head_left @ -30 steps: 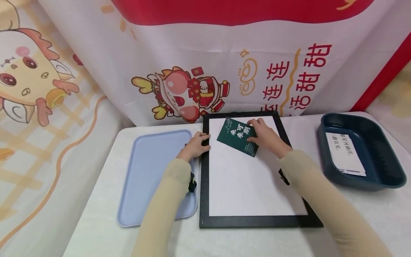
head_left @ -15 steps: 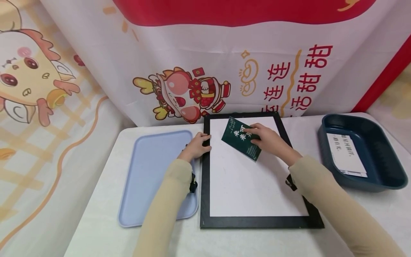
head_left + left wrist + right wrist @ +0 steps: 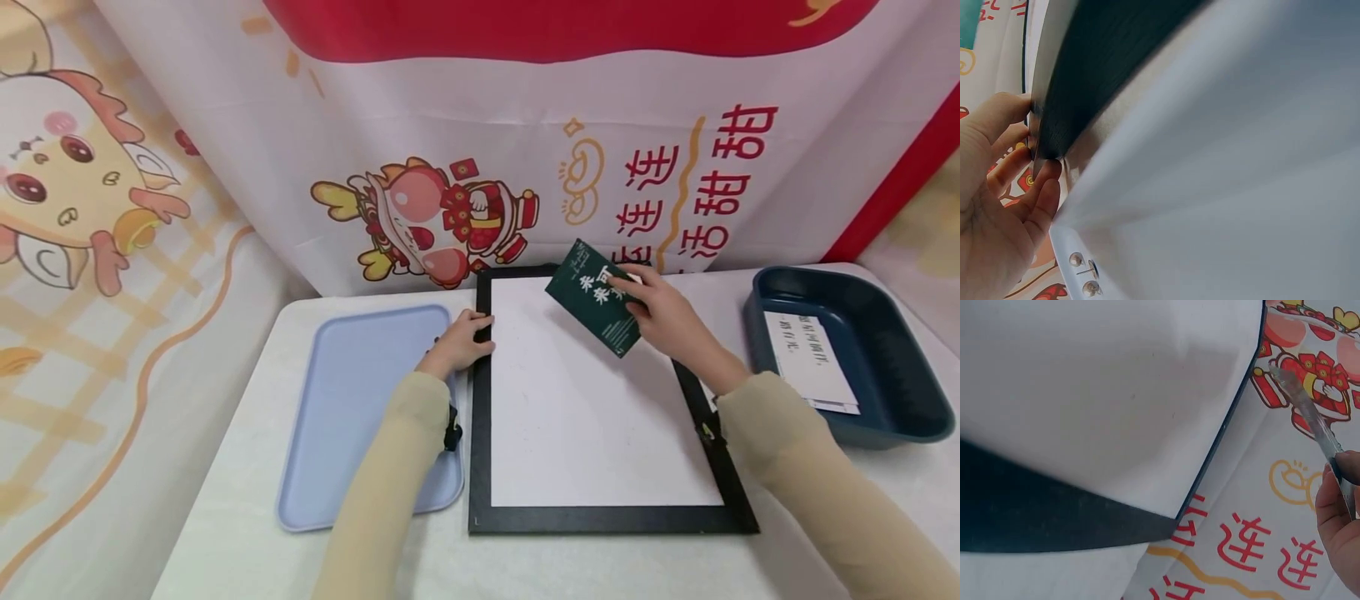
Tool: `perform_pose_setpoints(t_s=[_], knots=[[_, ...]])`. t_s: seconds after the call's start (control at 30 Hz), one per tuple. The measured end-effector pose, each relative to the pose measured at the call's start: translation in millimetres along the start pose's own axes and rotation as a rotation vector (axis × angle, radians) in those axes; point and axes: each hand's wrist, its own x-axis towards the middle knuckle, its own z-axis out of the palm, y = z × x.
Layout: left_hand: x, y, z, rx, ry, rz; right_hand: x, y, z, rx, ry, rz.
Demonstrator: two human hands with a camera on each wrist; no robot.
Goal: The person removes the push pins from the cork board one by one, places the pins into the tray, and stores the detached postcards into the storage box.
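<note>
In the head view my right hand (image 3: 675, 321) pinches a dark green postcard (image 3: 592, 296) with white lettering. The card is held tilted over the upper right of a black-framed white board (image 3: 600, 433). Seen from the right wrist, the card (image 3: 1310, 409) appears nearly edge-on between thumb and fingers of the right hand (image 3: 1341, 531). My left hand (image 3: 459, 343) holds the board's left border. The left wrist view has the left hand's (image 3: 1004, 200) fingertips on both sides of the dark border (image 3: 1097, 62).
A light blue tray (image 3: 352, 400) lies left of the board, with several metallic push pins (image 3: 1085, 272) in a corner. At right stands a dark blue bin (image 3: 892, 367) holding white printed cards (image 3: 810, 358). Behind the table hangs a printed cloth (image 3: 465, 108).
My right hand has moved right and lifted the green postcard off the board's surface, its upper corner now past the top border. The left hand stays on the left border.
</note>
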Motion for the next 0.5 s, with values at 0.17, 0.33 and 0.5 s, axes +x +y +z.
perform_pose_setpoints(t_s=[0.17,0.33,0.5], knots=[[-0.5,0.3,-1.0,-0.001,0.000,0.002,-4.4,6,-12,0.050,0.077,0.014],[-1.3,1.2,-1.0,0.002,-0.001,0.006,-12.6,16,-23,0.058,0.161,0.046],[-2.9,1.0,-0.4,0.001,0.004,-0.004,-22.1,30,-34,0.047,0.194,0.144]])
